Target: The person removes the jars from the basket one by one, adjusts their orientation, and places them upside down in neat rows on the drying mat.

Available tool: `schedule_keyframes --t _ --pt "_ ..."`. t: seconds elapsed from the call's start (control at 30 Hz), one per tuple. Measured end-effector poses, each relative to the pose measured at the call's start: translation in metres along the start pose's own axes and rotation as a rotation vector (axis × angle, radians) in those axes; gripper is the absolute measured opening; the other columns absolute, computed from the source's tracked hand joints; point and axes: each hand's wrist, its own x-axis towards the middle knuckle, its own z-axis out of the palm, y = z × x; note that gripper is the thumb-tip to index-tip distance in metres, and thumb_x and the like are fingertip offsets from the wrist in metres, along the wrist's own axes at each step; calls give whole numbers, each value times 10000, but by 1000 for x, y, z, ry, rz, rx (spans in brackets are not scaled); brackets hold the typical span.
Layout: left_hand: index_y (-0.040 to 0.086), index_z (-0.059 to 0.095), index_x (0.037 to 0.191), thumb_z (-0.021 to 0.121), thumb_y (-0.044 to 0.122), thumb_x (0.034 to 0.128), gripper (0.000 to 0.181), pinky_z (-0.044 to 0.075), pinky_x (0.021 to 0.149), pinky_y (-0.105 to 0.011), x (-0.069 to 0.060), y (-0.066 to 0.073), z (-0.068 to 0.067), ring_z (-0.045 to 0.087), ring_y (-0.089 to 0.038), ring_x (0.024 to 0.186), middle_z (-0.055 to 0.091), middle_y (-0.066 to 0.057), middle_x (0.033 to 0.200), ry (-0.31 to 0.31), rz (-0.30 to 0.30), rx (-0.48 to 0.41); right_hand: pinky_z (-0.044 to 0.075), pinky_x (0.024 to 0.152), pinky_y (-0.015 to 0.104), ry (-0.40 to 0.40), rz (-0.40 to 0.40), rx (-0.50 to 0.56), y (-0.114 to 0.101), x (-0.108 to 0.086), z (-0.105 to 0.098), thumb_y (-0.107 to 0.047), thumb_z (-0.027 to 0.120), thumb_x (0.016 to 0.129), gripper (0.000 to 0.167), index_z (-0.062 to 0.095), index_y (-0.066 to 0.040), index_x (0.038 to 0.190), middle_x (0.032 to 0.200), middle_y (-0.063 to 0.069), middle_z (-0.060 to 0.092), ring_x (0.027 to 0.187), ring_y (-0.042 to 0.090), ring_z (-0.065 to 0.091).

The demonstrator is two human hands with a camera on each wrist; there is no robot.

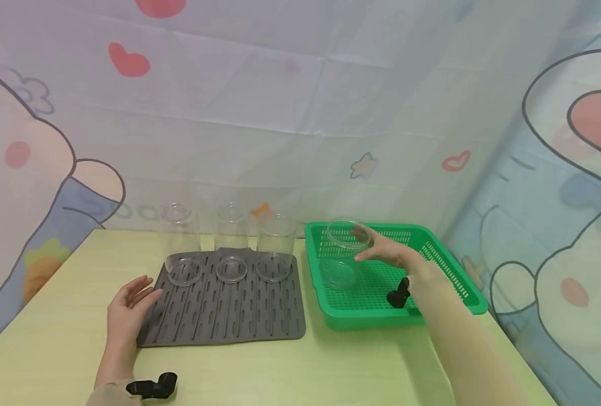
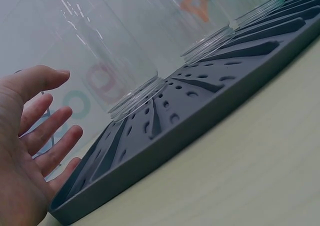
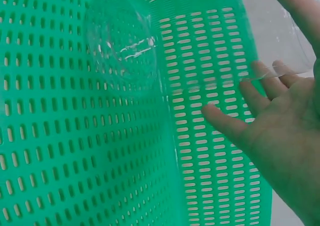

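Note:
A clear plastic jar [image 1: 338, 275] stands in the green basket [image 1: 376, 318]. My right hand [image 1: 385, 248] holds the jar round its top end, thumb on the near side and fingers behind. In the right wrist view the same hand [image 3: 280, 116] has its fingers spread along the clear wall. Three similar clear jars [image 1: 184, 272] stand in a row along the back of the grey ridged mat [image 1: 224, 316]. My left hand [image 1: 127, 310] is beside the mat's left edge, fingers loosely bent and holding nothing. In the left wrist view, ridged rings show at the jars' lower ends.
The basket sits right of the mat on a pale yellow table [image 1: 280, 372]. Behind the table hangs a cartoon-printed cloth [image 1: 280, 113]. Black camera mounts [image 1: 153, 386] are on both wrists.

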Motion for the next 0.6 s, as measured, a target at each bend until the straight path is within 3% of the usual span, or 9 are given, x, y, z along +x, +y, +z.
schedule_keyframes --t 0.23,0.3,0.47,0.6 --pt "77 401 1469 663 240 942 610 415 833 4 -1 0 1 475 87 1059 507 139 1267 -4 -3 2 108 1192 654 -6 -27 -2 0 -1 6 -90 763 839 1086 -40 -82 1570 1639 189 -6 1505 394 -45" --pt "74 395 1473 659 235 944 613 414 832 3 -2 0 1 471 86 1060 507 107 1293 -10 -1 5 97 1195 649 -3 -17 -4 0 -2 7 -102 773 832 1086 -26 -71 1568 1638 193 -1 1507 387 -32" --pt "96 385 1486 667 250 939 635 418 849 -7 0 -1 1 460 77 1086 483 2 1398 -8 -13 29 106 1193 648 10 -24 -13 1 -1 7 -73 737 856 1017 7 -42 1564 1631 215 19 1504 400 -7" --pt "99 388 1485 673 227 935 633 416 856 -7 1 -1 0 452 86 1080 484 43 1377 -5 -14 40 154 1186 647 35 -31 -14 2 1 8 -20 685 876 945 34 -28 1561 1626 220 49 1499 410 24"
